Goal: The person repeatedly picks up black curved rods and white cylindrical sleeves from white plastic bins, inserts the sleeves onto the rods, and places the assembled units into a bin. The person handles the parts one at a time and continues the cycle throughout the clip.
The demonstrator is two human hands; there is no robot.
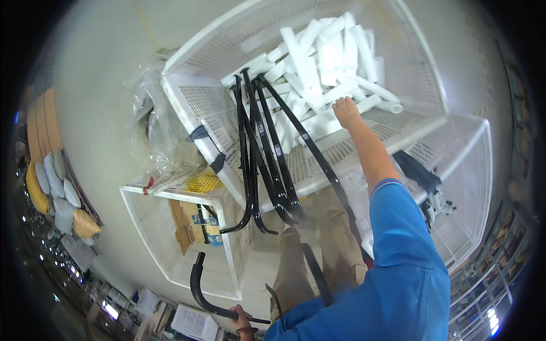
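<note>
My left hand (242,318), low in the view, is closed around a curved black tube (199,290). My right arm stretches forward over a large white perforated plastic crate (196,108). Inside it lies a heap of white foam-like tubes (307,68). My right hand (346,112) is at the near side of that heap with its fingers curled; what they grip, if anything, is hidden. Several long glossy black tubes with bent lower ends (273,153) lean over the crate's near rim, left of my right hand. Another dark bar (316,274) crosses near my legs.
A smaller white crate (230,258) with cardboard inside stands at the left. Clear plastic wrap (153,125) bunches beside the large crate. At the right, another white crate (480,187) holds dark and white parts. Bags (54,182) lie at the far left.
</note>
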